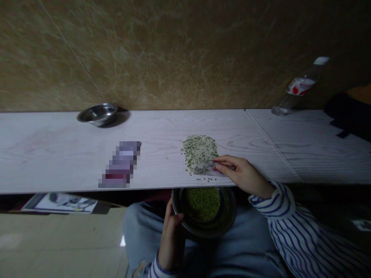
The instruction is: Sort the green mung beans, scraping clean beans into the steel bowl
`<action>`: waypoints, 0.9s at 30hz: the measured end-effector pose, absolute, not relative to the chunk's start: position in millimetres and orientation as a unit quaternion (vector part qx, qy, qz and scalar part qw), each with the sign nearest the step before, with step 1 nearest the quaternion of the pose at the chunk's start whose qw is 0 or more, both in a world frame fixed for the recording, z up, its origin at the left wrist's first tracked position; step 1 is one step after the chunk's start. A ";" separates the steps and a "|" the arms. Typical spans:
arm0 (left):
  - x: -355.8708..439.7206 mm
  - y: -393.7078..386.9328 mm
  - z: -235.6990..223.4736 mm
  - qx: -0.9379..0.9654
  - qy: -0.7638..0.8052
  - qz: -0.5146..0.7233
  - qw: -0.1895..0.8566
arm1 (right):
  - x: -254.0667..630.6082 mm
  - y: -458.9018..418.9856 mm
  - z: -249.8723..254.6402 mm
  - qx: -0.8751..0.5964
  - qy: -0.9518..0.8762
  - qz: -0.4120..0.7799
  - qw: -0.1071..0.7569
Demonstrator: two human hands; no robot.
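Note:
A metal bowl point(232, 220) of green mung beans point(204, 202) is tipped at the table's front edge, above my lap. My left hand point(173, 227) grips its left rim, thumb over the edge. On the table lies a flat patch of white grains, seemingly rice, mixed with mung beans point(199, 148). A see-through plastic piece point(204, 167) is pinched in my right hand point(242, 173) and rests at the near right side of this patch. Whether it is a scoop or a bag, I cannot tell. Several loose beans point(206, 179) lie between the patch and the edge.
An empty-looking metal bowl point(100, 115) stands at the back left by the wall. A blurred-out flat object point(120, 164) lies left of the grains. A plastic bottle point(300, 87) stands at the back right, near a dark item point(348, 114). Printed sheets point(59, 202) sit under the tabletop.

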State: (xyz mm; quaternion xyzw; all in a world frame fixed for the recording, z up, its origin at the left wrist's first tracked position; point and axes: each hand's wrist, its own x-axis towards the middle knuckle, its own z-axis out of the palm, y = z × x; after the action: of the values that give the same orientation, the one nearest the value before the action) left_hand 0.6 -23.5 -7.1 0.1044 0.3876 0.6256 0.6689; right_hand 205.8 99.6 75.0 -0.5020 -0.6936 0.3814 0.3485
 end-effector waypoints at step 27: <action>-4.4 -24.1 -3.7 0.090 0.393 0.628 0.666 | 191.0 98.4 70.6 -0.499 -0.704 0.359 0.355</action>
State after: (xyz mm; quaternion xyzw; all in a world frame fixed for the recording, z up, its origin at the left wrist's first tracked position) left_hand -4.4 -24.1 -3.7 0.0899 0.3932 0.6279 0.6656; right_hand 191.0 98.4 70.6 -0.4994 -0.7038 0.3593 0.3552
